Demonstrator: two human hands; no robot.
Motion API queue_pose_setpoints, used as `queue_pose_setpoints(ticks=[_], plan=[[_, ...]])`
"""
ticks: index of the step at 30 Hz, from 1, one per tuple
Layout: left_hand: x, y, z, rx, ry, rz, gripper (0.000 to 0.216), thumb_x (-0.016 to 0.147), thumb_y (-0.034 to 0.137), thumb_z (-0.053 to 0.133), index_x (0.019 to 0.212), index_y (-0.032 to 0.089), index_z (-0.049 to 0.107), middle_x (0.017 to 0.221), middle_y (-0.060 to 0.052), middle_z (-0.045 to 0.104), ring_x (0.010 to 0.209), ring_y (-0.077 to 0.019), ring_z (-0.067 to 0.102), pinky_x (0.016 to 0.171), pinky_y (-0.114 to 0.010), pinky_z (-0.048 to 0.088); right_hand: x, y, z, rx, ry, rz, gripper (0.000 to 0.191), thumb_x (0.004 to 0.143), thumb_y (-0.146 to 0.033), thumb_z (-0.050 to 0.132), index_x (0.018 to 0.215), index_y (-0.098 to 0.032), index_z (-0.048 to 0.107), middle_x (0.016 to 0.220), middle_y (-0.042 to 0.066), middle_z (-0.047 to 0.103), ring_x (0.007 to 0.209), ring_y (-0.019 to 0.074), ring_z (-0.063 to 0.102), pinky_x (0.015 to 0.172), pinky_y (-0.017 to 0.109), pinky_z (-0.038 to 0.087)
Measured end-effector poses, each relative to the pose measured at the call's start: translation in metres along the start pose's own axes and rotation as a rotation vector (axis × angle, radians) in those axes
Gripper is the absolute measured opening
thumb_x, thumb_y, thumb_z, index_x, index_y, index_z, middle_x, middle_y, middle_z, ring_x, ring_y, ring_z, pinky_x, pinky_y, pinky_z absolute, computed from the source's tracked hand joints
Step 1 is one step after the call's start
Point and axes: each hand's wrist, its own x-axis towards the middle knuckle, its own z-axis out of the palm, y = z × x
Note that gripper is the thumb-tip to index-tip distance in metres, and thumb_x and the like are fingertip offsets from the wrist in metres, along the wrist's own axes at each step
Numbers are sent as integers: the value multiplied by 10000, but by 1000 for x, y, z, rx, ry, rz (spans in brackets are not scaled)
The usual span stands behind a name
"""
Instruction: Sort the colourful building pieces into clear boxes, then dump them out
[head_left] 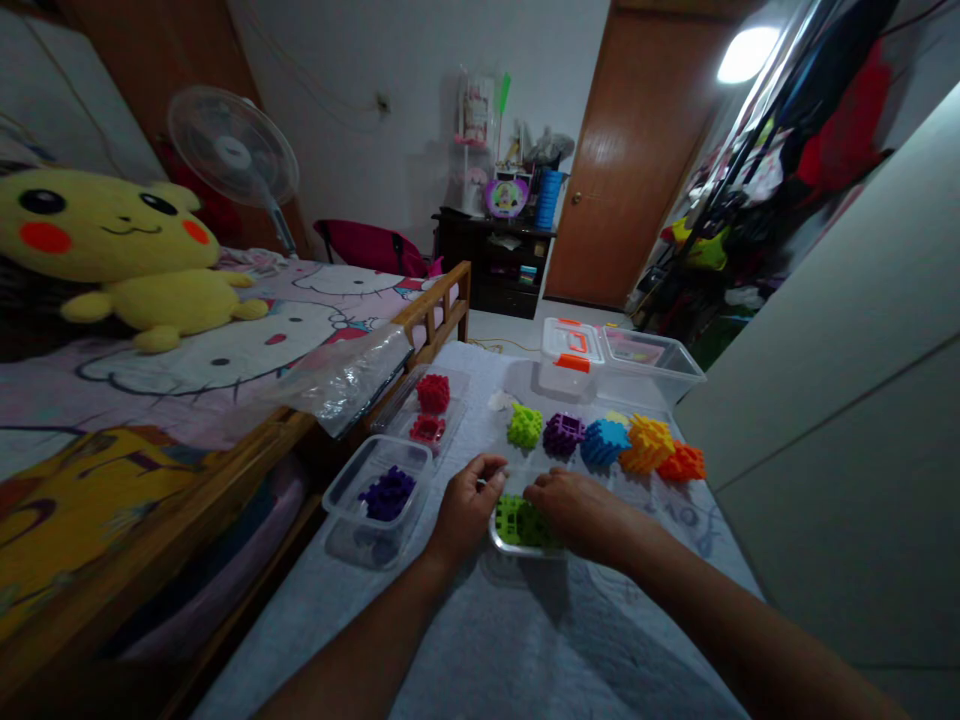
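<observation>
To work neatly, steady the clear tub [517,550] with the left hand [466,503] and handle the green pieces [510,520] gently. The tub sits mid-counter [480,645], right of the purple pieces [388,494]. The left fingers bend towards the thumb by its far left edge (any pinch, I cannot tell); the right hand's [581,507] curl over its right side, their grip hidden.
</observation>
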Motion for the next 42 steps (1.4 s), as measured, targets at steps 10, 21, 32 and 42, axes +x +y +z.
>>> queue_pose_setpoints(ticks=[10, 21, 32, 42], plan=[[1, 2, 1, -5, 4, 23, 252, 850, 348, 554, 1000, 173, 655, 936, -48, 695, 835, -191, 628, 758, -288, 466, -7, -6, -15, -45, 31, 18, 240, 867, -56, 513, 1041, -134, 659, 1006, 119, 643, 935, 233, 589, 800, 328, 465], [0, 0, 0, -28, -19, 5, 259, 860, 354, 547, 1020, 174, 642, 953, -53, 694, 845, -195, 633, 760, -295, 477, -7, 5, -17, 113, -8, -14, 249, 830, -21, 477, 986, -132, 636, 972, 103, 609, 809, 169, 574, 708, 260, 421], [0, -3, 0, -31, -24, 4, 271, 864, 370, 548, 1025, 176, 647, 941, -51, 698, 838, -195, 638, 752, -295, 488, 0, 34, -21, 657, 83, 75, 255, 737, -73, 585, 976, -158, 608, 817, -9, 589, 706, 112, 515, 625, 213, 367], [1, 3, -1, -9, -12, 12, 264, 850, 363, 545, 994, 172, 657, 935, -52, 698, 844, -201, 635, 764, -304, 484, 9, 8, -9, 665, 136, 168, 150, 748, -74, 573, 865, -151, 627, 692, -35, 544, 616, 94, 462, 568, 200, 319]])
